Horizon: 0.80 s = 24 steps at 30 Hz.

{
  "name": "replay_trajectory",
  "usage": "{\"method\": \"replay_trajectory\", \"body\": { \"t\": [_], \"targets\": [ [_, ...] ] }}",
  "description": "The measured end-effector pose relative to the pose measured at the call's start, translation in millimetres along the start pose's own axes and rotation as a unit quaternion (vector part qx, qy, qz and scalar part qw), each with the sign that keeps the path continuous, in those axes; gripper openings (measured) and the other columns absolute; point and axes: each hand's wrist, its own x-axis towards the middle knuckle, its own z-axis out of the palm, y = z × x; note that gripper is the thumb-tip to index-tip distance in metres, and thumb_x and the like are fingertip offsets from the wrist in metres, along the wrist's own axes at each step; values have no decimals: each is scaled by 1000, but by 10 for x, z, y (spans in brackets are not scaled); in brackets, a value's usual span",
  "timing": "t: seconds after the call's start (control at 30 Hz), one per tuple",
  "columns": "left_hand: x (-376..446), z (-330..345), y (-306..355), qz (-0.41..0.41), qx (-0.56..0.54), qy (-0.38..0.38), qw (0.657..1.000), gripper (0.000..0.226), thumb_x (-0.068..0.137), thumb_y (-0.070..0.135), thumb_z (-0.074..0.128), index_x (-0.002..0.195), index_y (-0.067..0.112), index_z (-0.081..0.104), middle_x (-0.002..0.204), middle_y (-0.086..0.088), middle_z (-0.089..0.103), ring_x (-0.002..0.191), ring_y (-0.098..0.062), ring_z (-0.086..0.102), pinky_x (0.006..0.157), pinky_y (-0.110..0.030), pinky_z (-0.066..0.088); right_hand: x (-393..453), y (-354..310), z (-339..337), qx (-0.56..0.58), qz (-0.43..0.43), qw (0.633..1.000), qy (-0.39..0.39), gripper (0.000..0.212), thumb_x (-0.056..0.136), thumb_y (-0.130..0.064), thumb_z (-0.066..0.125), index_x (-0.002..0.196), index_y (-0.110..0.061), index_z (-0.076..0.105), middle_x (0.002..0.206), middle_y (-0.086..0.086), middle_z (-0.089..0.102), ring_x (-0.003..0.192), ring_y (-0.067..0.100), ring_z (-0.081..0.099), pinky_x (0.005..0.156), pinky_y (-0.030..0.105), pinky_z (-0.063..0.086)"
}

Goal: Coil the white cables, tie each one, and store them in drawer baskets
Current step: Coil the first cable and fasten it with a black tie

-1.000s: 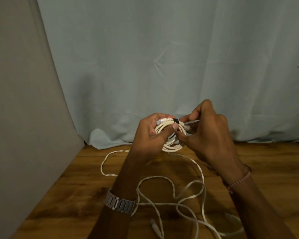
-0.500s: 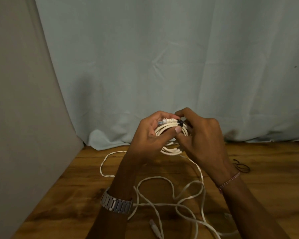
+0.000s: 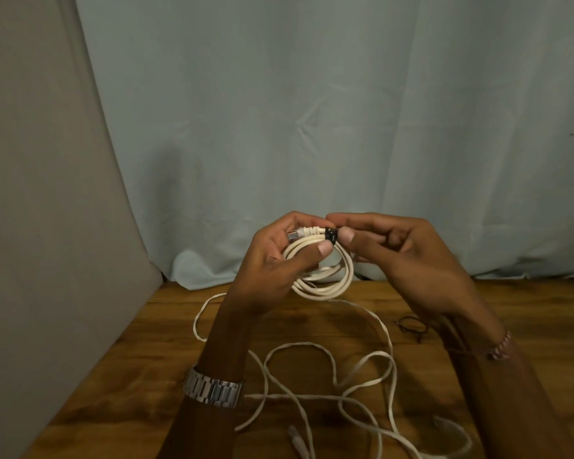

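Note:
A coiled white cable (image 3: pixel 325 283) hangs in the air above the wooden table (image 3: pixel 153 352). My left hand (image 3: pixel 275 263) grips the coil at its top left, thumb across the loops, with a clear plug end sticking out by the fingers. A black tie (image 3: pixel 331 234) is wrapped round the top of the coil. My right hand (image 3: pixel 401 256) pinches that tie between thumb and forefinger. A second white cable (image 3: pixel 332 372) lies loose and tangled on the table below my hands, one plug near the front edge.
A thin black tie (image 3: pixel 411 326) lies on the table to the right, by my right wrist. A pale blue curtain (image 3: pixel 312 111) hangs behind the table and a grey panel (image 3: pixel 40 226) stands along the left side.
My right hand has shifted from over the coil's right side to its top, fingers now pinching the black tie. The coil hangs more open below my left hand.

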Motion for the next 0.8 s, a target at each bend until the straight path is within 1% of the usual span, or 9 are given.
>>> {"method": "replay_trajectory", "body": {
  "t": [0.1,0.23,0.33,0.4,0.47,0.57,0.67,0.73,0.8],
  "targets": [
    [-2,-9,1,5,0,-8,1000,16,87,8,65,101,14,64,73,13,66,61,-2,59,60,-16,46,19,20,20,60,31,998,12,27,91,-19,68,116,-20,75,103,-3,79,102,13,73,86,22,56],
    [-7,-39,-12,4,-7,-13,1000,15,86,12,69,99,18,67,79,9,68,64,-4,59,62,-19,48,41,34,26,161,81,984,4,28,83,-25,69,108,-16,78,105,6,78,103,21,73,92,36,54],
    [-8,-57,-25,0,-15,-25,1000,17,81,22,72,95,30,71,91,1,72,74,-13,62,69,-27,52,46,12,17,203,102,974,-1,32,78,-17,72,110,-16,75,101,10,79,88,18,75,78,31,55],
    [-11,-62,-38,-5,-30,-38,999,18,80,21,71,95,31,70,98,-3,72,80,-17,64,72,-30,53,51,0,13,227,122,966,-2,42,74,-13,74,116,-16,70,101,11,79,85,19,75,73,29,56],
    [-14,-63,-54,-8,-46,-49,998,20,80,19,71,97,31,69,101,-4,71,82,-19,65,73,-30,54,60,5,5,239,145,960,6,49,69,-14,76,117,-14,66,100,10,79,81,19,75,68,29,57],
    [-9,-83,-79,-16,-63,-58,996,28,81,18,72,105,30,65,96,-15,62,82,-34,55,73,-38,47,69,17,2,226,157,962,2,35,67,-18,78,101,-10,72,94,9,79,76,17,73,66,30,55],
    [-4,-125,-85,-27,-83,-66,994,33,82,16,71,110,29,61,91,-13,57,82,-38,48,69,-36,48,50,27,6,207,119,971,11,20,71,-16,79,90,-10,76,92,14,78,74,21,73,67,33,57],
    [-3,-151,-94,-28,-86,-59,994,27,82,16,71,105,26,62,91,-14,59,82,-39,48,70,-37,47,20,24,22,129,48,989,47,14,78,-11,79,92,-9,78,85,12,79,72,22,74,64,30,58],
    [-6,-162,-108,-29,-80,-49,995,22,80,18,72,99,26,64,92,-15,59,84,-40,48,73,-40,45,-19,25,53,16,-37,996,76,11,84,-11,78,95,-11,80,81,3,79,71,15,75,62,23,58]
  ]
}}
